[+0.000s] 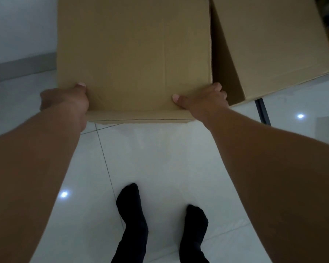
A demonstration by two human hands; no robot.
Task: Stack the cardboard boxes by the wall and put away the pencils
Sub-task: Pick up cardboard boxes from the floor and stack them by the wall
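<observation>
The left hand (65,100) and right hand (203,100) gripped the near corners of a closed cardboard box (133,54), thumbs pressed on its top, fingers curled round its sides. A 2nd cardboard box (273,44) stood just right of it, and a white wall (17,25) was to its left.

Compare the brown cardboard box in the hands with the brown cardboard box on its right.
The middle brown cardboard box is gripped at its near corners by the left hand and right hand; the neighbouring brown cardboard box is untouched. The middle box sits square to the camera; the neighbouring box is turned at an angle, showing a shaded side. Both are plain, unprinted brown cardboard.
</observation>
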